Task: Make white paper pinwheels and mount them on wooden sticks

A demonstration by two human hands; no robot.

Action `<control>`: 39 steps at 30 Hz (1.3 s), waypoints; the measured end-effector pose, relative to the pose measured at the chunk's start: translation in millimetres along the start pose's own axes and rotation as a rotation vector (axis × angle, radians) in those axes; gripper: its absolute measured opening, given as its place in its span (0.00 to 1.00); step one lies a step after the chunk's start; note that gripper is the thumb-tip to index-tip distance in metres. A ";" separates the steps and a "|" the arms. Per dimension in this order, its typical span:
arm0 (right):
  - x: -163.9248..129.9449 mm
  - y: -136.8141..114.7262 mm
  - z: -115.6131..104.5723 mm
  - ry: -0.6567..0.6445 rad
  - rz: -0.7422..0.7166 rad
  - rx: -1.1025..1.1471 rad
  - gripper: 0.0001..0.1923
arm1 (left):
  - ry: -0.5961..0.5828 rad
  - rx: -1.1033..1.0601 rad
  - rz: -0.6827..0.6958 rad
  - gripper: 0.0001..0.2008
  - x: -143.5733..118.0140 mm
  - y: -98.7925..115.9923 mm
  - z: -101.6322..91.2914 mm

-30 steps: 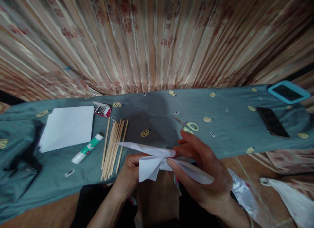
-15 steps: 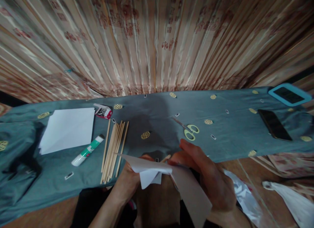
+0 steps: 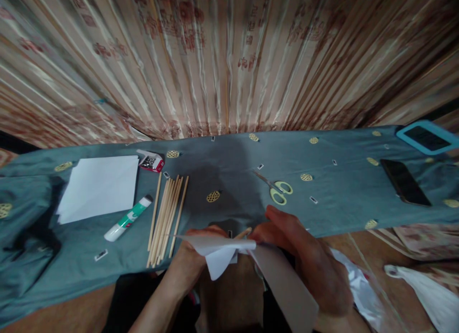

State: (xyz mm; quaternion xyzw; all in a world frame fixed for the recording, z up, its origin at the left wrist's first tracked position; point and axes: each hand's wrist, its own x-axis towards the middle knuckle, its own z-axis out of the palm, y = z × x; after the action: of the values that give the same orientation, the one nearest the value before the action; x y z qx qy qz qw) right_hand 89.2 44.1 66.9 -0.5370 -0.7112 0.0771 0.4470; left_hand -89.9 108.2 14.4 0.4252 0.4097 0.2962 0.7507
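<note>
At the table's near edge, my left hand (image 3: 191,261) is closed on the left side of a folded white sheet of paper (image 3: 287,283), partly hidden behind it. My right hand (image 3: 308,261) grips the same paper from the right, thumb and fingers around its upper part. Loose flaps hang between the hands, and one wide flap slants down toward the lower right. The tip of a wooden stick (image 3: 244,233) shows just behind the paper, between the hands; the rest of it is hidden. Scissors (image 3: 278,189) with pale green handles lie beyond my right hand.
Left of my hands lie several wooden sticks (image 3: 167,218), a glue stick (image 3: 129,218), a stack of white paper (image 3: 102,187) and an opened small box of metal pieces (image 3: 152,162). A phone (image 3: 405,182) and a blue-framed device (image 3: 426,137) rest at the right. A curtain (image 3: 222,60) hangs behind.
Both hands keep their hold on the paper. The paper has tilted and sunk slightly, and my right hand has shifted a little to the right.
</note>
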 end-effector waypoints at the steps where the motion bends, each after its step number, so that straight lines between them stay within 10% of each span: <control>1: -0.1 0.0 0.1 0.005 0.000 -0.004 0.35 | 0.002 0.012 0.002 0.10 -0.3 1.6 0.7; 28: -6.3 6.1 -2.5 -0.064 0.094 0.018 0.35 | 0.024 -0.068 -0.011 0.10 -1.4 0.3 3.6; 39: 8.0 26.8 10.7 -0.082 0.627 0.499 0.26 | 0.020 -0.222 -0.137 0.13 -7.4 -23.5 10.6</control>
State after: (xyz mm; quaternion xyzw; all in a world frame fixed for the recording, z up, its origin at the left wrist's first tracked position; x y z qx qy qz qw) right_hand 100.0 65.7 49.2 -0.5994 -0.4896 0.4016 0.4896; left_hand -82.1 87.2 -0.4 0.3076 0.4099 0.2921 0.8075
